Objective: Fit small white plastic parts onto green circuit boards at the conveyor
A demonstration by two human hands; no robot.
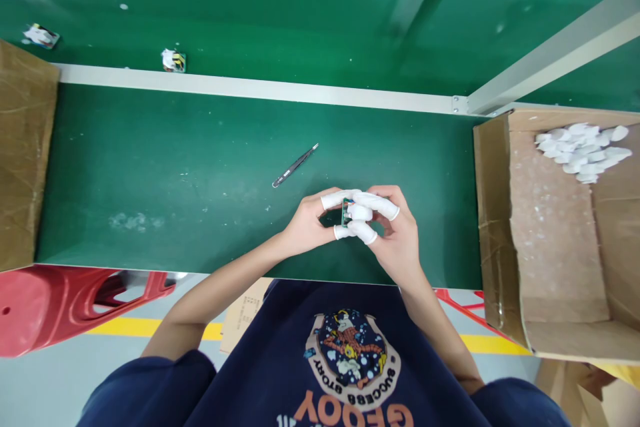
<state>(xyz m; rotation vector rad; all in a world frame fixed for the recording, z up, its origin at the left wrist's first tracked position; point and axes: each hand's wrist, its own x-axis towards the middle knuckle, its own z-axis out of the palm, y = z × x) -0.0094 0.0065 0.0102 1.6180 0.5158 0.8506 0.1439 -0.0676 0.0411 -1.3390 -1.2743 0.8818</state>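
Observation:
Between my hands, above the front part of the green table, is a small green circuit board (345,213) seen edge-on. My left hand (311,221) grips it between thumb and finger, both wearing white finger cots. My right hand (396,230), also with white cots on its fingertips, pinches a white rounded piece (361,212) against the board's right side. Whether that piece is fixed to the board I cannot tell. A pair of black tweezers (295,165) lies on the table, a short way beyond my left hand.
An open cardboard box (560,240) at the right holds a pile of white pieces (583,149). Another cardboard box (23,160) stands at the left edge. Two small circuit boards (174,61) lie beyond the white metal rail (250,87). A red stool (30,307) is below left.

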